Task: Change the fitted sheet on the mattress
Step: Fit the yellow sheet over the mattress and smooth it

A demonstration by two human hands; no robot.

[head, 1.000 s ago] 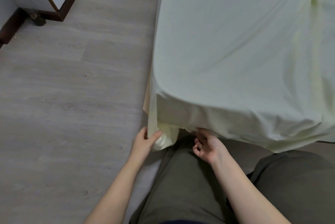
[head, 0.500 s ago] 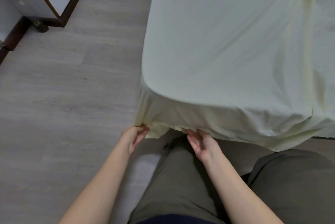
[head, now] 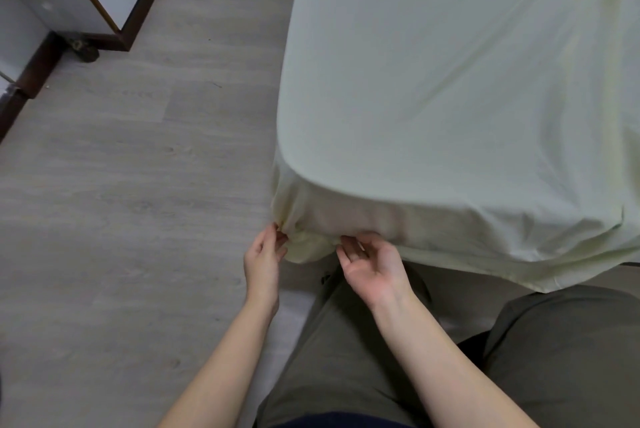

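A pale green fitted sheet covers the mattress, which fills the upper right of the view; the mattress itself is hidden under it. The sheet is pulled down over the near left corner, and its gathered hem bunches below that corner. My left hand pinches the hem at the corner's left side. My right hand is palm up just right of the bunch, its fingertips curled onto the hem's lower edge. To the right the sheet's edge hangs loose over the mattress side.
Grey wood-look floor spreads to the left of the bed. A white cabinet with a dark brown base stands at the upper left, with a dark baseboard beside it. My legs in olive trousers are below the bed corner.
The sheet corner has been drawn down over the mattress corner, covering the bare part seen before. Both hands have shifted along the hem and now sit at its gathered bottom edge.
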